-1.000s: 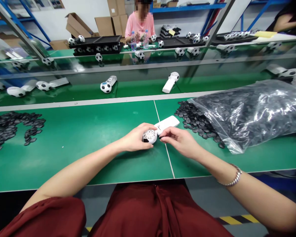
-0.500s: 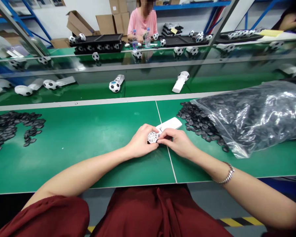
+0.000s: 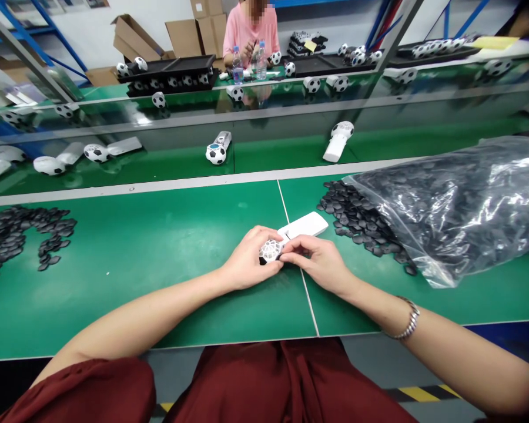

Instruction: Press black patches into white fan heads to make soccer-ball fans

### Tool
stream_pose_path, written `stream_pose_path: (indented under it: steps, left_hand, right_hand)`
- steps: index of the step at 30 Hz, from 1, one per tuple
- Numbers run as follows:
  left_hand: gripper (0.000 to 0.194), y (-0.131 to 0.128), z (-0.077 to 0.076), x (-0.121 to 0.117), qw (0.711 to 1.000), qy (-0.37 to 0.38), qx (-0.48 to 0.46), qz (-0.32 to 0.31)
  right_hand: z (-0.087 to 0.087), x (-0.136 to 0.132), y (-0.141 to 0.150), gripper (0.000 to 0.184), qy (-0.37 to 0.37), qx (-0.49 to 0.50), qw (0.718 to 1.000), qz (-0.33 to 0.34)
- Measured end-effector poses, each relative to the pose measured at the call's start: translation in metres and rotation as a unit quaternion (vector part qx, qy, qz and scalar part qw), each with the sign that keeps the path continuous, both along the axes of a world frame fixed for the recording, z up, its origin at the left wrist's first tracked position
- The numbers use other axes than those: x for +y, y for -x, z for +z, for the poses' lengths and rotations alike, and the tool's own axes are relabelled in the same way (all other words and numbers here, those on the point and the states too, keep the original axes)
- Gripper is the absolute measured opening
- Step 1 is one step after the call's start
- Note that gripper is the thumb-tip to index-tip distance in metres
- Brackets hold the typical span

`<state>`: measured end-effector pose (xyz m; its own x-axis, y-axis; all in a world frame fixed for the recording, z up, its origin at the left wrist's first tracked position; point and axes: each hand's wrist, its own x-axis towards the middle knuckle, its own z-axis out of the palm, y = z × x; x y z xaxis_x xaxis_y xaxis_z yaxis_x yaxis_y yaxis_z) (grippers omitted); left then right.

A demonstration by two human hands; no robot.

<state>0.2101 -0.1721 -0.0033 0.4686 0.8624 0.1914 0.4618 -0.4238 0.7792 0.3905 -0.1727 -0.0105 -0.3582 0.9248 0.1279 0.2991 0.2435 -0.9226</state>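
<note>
A white handheld device with a round soccer-ball head (image 3: 271,251) lies on the green table between my hands. Its long flat white handle (image 3: 306,225) points up and to the right. My left hand (image 3: 252,258) curls round the left side of the ball head, thumb below and fingers above. Against the head's right edge, my right hand (image 3: 315,260) is closed in a pinch. Anything between those fingertips is too small or hidden to make out. A black patch shows at the ball's lower edge, and its upper face is a white lattice.
Loose black pieces (image 3: 361,220) spill from a clear plastic bag (image 3: 462,205) at right; another black pile (image 3: 13,235) lies at left. Beyond the pale ledge, several ball-headed devices, one here (image 3: 216,154), lie on a green belt. A person (image 3: 251,35) sits opposite.
The devices on the belt have shifted right. My hands stay at the ball head, which now shows black along its lower edge. The person opposite has raised their hands.
</note>
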Motion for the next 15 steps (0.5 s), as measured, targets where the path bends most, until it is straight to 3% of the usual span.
stream_pose_path:
  steps: [4,9,12,15]
  left_hand:
    - [0.033,-0.002,0.002,-0.002,1.000,0.011,-0.001,0.009]
    - [0.030,-0.003,0.003,0.004,0.999,0.037,-0.021,0.024]
    - [0.033,-0.012,0.009,0.041,0.998,0.025,-0.009,0.057]
    - [0.038,-0.033,0.021,0.105,0.992,-0.051,0.039,0.110]
  right_hand:
    - [0.005,0.002,0.002,0.010,0.003,-0.036,0.999,0.013]
    - [0.012,0.010,-0.005,0.016,-0.086,-0.109,0.990,0.015]
    - [0.013,0.014,-0.030,0.013,-0.144,-0.149,0.978,0.011]
    - [0.001,0.016,-0.075,0.021,-0.235,-0.237,0.939,-0.084]
